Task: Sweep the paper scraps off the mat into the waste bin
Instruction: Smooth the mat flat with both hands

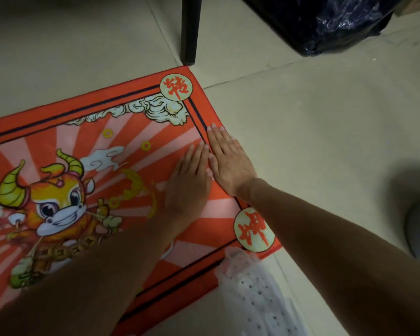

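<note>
Both hands are down flat on the mat (87,146) now, side by side at its right-hand border, fingers straight and close together, holding nothing that shows. The left hand (188,180) lies on the striped field just inside the dark border lines, and the right hand (230,161) sits across the red edge with its outer side reaching the floor tiles (325,141). They touch along the thumbs, forming a little wall. As for paper scraps, none can be picked out on the printed surface; any that remain may be hidden under the palms, and that cannot be told from here. The waste bin (325,23), lined with a dark glossy bag, stands well apart at the top right, beyond a black furniture leg (190,30). A white dotted garment (255,297) shows at the lower edge. By the look of it, the mat is largely cleared, and what is left is carrying any gathered bits across to the bin.
</note>
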